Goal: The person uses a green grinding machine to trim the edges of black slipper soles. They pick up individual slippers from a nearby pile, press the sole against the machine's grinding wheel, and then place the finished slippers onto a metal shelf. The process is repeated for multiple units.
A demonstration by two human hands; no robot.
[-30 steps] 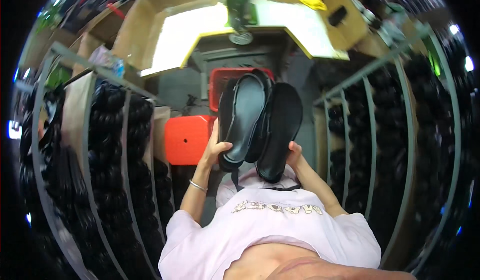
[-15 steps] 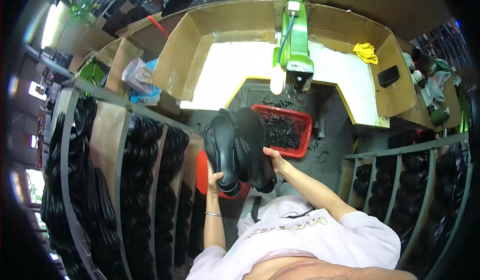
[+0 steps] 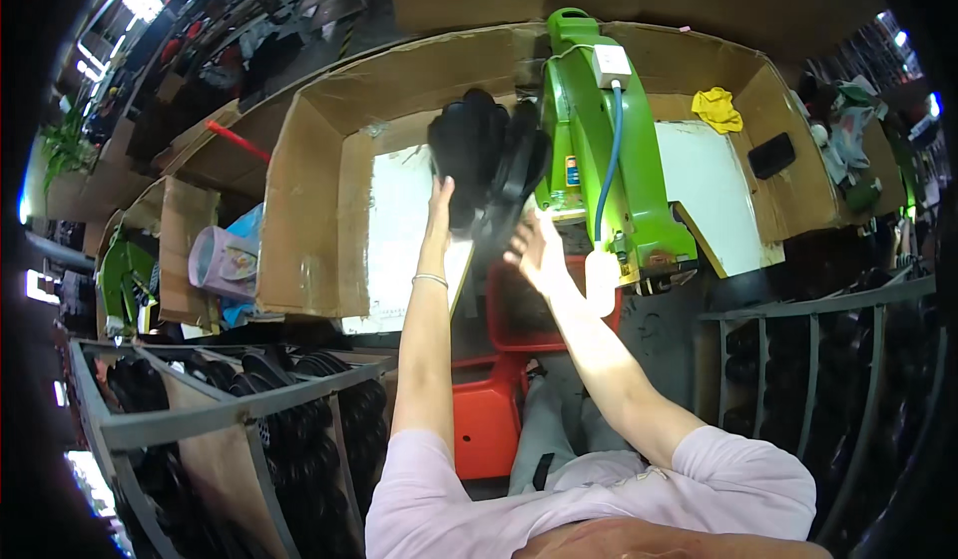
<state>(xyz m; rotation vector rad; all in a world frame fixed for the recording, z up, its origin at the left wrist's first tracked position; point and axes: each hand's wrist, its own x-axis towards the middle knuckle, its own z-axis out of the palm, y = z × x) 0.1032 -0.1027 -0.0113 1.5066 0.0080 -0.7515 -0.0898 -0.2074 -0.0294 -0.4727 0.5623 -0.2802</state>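
A: Report hand positions.

B: Left hand (image 3: 439,205) raised, fingers closed on the lower edge of the black shoe soles (image 3: 469,150); right hand (image 3: 537,252) blurred, fingers spread, at the second sole's edge; grip there cannot be confirmed.

A: Sole location?

B: Held up over the white table (image 3: 399,230), just left of the green machine (image 3: 609,160); red basket (image 3: 519,314) below the hands.
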